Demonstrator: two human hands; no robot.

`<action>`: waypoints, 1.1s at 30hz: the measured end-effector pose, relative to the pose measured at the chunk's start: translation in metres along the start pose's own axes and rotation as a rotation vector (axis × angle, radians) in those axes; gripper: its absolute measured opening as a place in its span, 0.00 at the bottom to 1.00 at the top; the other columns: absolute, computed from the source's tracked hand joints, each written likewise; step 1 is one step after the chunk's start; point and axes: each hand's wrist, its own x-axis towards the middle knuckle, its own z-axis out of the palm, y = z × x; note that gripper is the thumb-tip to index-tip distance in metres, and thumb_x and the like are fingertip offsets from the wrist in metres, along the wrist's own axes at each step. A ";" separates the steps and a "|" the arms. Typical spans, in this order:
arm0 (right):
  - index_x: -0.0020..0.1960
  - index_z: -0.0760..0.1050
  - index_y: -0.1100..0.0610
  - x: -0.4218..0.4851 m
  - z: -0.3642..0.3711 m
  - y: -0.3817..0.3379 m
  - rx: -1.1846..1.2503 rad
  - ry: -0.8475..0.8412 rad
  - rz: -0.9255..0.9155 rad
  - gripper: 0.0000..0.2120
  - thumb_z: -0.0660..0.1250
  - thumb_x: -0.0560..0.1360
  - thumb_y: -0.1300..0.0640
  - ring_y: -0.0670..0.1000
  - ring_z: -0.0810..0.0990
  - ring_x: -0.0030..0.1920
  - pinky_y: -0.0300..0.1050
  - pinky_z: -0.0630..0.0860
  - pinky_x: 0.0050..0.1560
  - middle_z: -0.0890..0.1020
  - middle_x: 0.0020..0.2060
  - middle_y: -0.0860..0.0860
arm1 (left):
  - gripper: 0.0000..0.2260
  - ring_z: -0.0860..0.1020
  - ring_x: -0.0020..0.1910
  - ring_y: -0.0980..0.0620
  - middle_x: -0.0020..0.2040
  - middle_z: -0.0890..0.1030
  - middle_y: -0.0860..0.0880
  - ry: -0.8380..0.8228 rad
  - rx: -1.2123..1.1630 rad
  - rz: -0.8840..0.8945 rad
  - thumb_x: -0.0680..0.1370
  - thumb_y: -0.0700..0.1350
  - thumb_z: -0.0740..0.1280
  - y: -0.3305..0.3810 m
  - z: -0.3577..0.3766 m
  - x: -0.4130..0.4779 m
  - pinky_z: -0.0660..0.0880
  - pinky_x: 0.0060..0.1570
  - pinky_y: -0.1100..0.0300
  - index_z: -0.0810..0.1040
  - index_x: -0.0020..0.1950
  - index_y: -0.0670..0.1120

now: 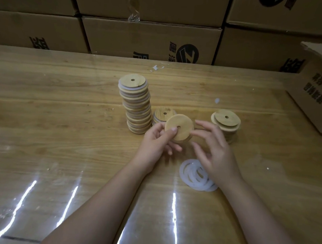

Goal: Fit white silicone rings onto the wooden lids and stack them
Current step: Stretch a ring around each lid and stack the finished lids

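My left hand (158, 140) pinches a round wooden lid (182, 124) with a centre hole, thumb on its face, tilted up above the table. My right hand (213, 152) hovers just right of the lid with relaxed, spread fingers, its fingertips near the lid's edge. A pile of white silicone rings (190, 172) lies on the table under my right hand. A tall leaning stack of ringed lids (137, 103) stands behind left. A short stack (163, 113) sits behind the held lid. Another short stack (226, 121) stands at the right.
The glossy wooden table (62, 135) is covered with clear film. Stacked cardboard boxes (151, 39) line the back edge. An open cardboard box (315, 89) stands at the right. Small white scraps (156, 67) lie near the back.
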 end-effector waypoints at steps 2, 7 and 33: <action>0.50 0.77 0.61 -0.002 -0.004 0.001 0.028 -0.024 0.095 0.08 0.68 0.72 0.66 0.45 0.76 0.51 0.43 0.78 0.48 0.76 0.53 0.53 | 0.05 0.81 0.30 0.53 0.35 0.81 0.48 0.051 -0.025 0.012 0.76 0.43 0.66 0.000 0.000 0.001 0.71 0.24 0.67 0.74 0.49 0.44; 0.47 0.80 0.52 -0.008 -0.005 0.006 0.011 -0.425 0.206 0.07 0.71 0.70 0.54 0.46 0.73 0.50 0.47 0.72 0.52 0.75 0.46 0.43 | 0.04 0.83 0.38 0.48 0.39 0.81 0.46 0.077 -0.069 0.028 0.76 0.38 0.66 0.000 -0.002 0.002 0.77 0.30 0.64 0.74 0.49 0.44; 0.40 0.77 0.47 -0.002 -0.005 0.007 0.021 -0.538 0.309 0.04 0.72 0.70 0.52 0.42 0.67 0.59 0.48 0.59 0.65 0.73 0.54 0.38 | 0.10 0.80 0.46 0.51 0.45 0.81 0.46 0.038 -0.026 0.113 0.74 0.30 0.66 -0.003 0.002 0.000 0.78 0.38 0.62 0.73 0.49 0.43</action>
